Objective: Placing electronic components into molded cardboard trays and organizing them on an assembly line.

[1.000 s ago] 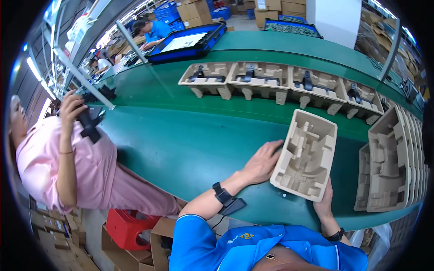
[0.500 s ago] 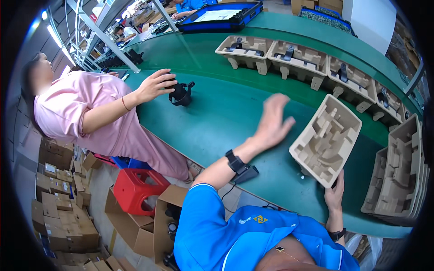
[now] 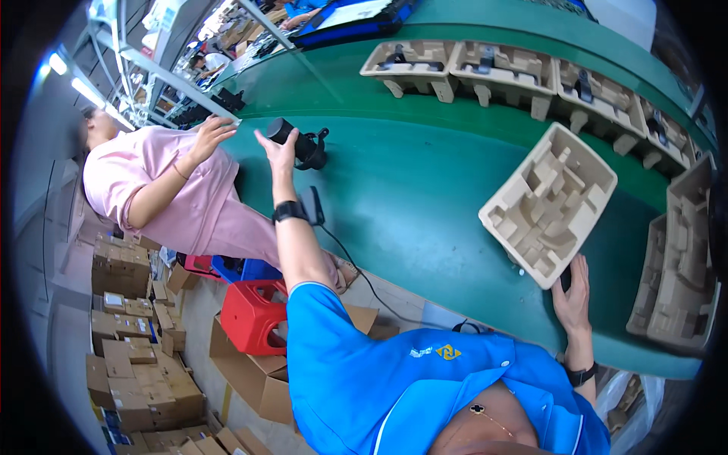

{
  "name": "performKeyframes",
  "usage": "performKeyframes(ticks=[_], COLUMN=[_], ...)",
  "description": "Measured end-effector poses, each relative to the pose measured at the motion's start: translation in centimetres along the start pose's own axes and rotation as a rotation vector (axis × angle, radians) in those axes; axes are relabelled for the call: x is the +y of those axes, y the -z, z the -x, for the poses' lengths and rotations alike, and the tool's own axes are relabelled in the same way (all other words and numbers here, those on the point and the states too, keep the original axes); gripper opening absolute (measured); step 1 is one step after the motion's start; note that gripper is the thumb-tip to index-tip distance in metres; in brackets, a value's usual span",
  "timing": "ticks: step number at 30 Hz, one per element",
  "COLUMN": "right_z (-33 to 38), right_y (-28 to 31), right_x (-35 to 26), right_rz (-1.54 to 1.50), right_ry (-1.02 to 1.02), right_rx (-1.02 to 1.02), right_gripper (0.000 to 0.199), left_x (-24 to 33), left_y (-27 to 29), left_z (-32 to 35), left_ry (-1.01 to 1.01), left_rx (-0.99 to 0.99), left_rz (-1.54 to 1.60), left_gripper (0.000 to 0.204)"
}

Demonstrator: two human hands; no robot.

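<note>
My left hand [image 3: 280, 155] reaches out to the far left, its thumb and fingers around the upper part of a black cylindrical device [image 3: 309, 151] with a side lug, which stands on the green table. A beige moulded-pulp tray [image 3: 497, 216] with shaped hollows sits in front of me on the right, no device visible in it. At its near corner is my right hand [image 3: 574, 297], fingers close together along the side wall and thumb by the corner. A dark patch shows between thumb and fingers; I cannot tell what it is.
Several similar trays [image 3: 502, 80] with black parts stand in a row along the far side. More trays [image 3: 679, 265] are stacked at the right edge. A person in pink [image 3: 178, 189] stands at the left, beside a red stool [image 3: 250, 317] and cardboard boxes [image 3: 140, 371].
My left hand has swung left from the middle of the table to the black device. The co-worker's hand has drawn back from it. My right hand stays by the tray.
</note>
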State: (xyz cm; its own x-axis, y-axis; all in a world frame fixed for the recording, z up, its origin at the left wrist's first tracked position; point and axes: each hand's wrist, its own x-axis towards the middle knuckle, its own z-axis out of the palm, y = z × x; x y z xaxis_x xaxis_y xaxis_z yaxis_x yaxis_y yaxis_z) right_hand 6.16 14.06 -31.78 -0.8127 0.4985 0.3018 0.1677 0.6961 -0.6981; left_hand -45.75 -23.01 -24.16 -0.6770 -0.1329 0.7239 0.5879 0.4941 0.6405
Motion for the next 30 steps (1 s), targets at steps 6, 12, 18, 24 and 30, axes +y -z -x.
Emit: performKeyframes(ticks=[6,12,18,24,30], right_z=[-2.8,-2.7,-1.9,-1.3,-0.8], right_y=[1.2,2.3,3.5,3.9,4.3], right_x=[2.0,3.6,4.1,3.8,4.3], right_rz=[-0.089,-0.162,-0.194,-0.222,-0.27], right_ry=[-0.01,0.002,0.004,0.023,0.005], right_rx=[-0.059,0.007,0.029,0.02,0.014], right_gripper=[0.037,0.035,0.037,0.038,0.04], left_x=[10.5,32.8,45.1,47.5,46.9], left_y=[-6.5,-10.9,-13.5,-16.6,-15.2], left_z=[1.9,9.9,18.3,23.7,26.6], left_ry=[-0.203,-0.514,-0.797,-1.109,-1.121], left_rx=[-0.459,-0.499,-0.765,-0.928,-0.95], left_rz=[-0.183,0.097,-0.321,-0.426,-0.081], left_gripper=[0.077,0.07,0.062,0.062,0.07])
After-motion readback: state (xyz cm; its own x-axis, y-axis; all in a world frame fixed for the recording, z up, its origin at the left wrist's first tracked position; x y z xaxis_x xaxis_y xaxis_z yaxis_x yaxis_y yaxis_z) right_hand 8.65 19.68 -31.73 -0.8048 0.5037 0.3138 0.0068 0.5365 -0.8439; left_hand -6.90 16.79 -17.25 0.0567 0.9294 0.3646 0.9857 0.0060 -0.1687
